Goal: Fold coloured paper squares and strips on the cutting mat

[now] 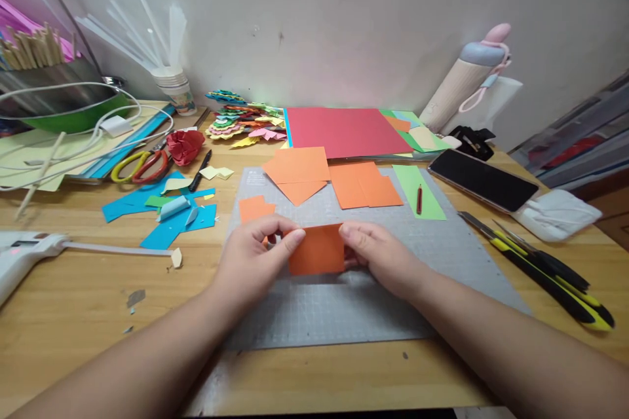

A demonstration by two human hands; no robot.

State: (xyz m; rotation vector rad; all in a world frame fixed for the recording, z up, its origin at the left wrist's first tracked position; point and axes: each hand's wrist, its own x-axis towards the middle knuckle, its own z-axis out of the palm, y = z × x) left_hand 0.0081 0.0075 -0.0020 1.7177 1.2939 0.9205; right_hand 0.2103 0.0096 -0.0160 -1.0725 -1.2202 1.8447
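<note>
A small rectangle of orange paper (317, 252) is held up above the grey cutting mat (344, 314). My left hand (260, 245) pinches its upper left corner, thumb in front. At the other end, my right hand (371, 245) grips the upper right corner, its fingers partly behind the sheet. Whether the paper is folded I cannot tell. Beyond the hands lie more orange paper pieces (307, 167), and another orange stack (361, 184) to their right. A smaller orange scrap (256, 208) rests just behind my left hand. On a green strip (405, 186) lies a short dark red pencil (419, 200).
Yellow-and-red scissors (147, 167), blue paper scraps (162, 209) and a glue gun (29, 252) are at left. A utility knife (545, 275), phone (484, 178) and leaning bottle (459, 82) stand or lie at right. Red card (344, 131) lies by the wall.
</note>
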